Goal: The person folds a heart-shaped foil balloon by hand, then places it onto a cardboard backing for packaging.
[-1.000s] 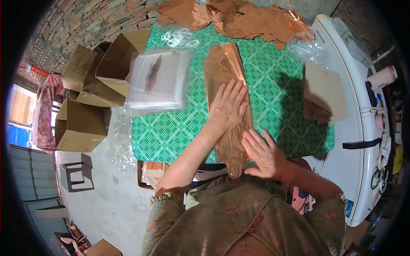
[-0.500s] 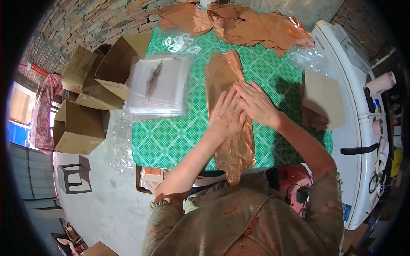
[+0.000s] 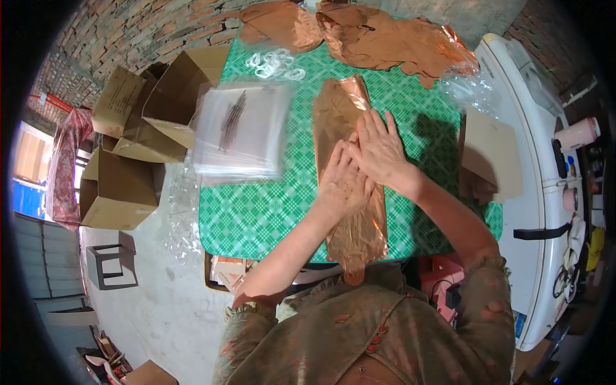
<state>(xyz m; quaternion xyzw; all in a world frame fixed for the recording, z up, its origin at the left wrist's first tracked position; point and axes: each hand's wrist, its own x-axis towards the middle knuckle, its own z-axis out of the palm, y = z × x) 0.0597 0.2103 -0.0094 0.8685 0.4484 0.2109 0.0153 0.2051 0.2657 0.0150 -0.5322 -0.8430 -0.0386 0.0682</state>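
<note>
A long piece of shiny copper-coloured foil (image 3: 333,109), looking like a flattened foil balloon, lies lengthwise on the green checked tablecloth (image 3: 256,212). Its narrow tab hangs over the near table edge. My left hand (image 3: 346,179) lies flat across the middle of the foil, fingers stretched out. Just beyond and to the right, my right hand (image 3: 383,149) presses flat on the foil's right side, its fingers extended. The two hands touch at the fingers. Parts of the foil are hidden beneath both hands.
To the left lies a stack of clear plastic bags (image 3: 256,122), with white rings of ribbon (image 3: 276,64) behind it. More copper foil pieces (image 3: 391,42) are heaped at the back. Brown card sheets (image 3: 491,154) lie at right, beside a white fridge (image 3: 532,256). Open cardboard boxes (image 3: 128,192) stand left.
My right hand has slid up along the foil, its fingers now pointing more away from me. My left hand has moved slightly right and nearer. The whole view has shifted a little.
</note>
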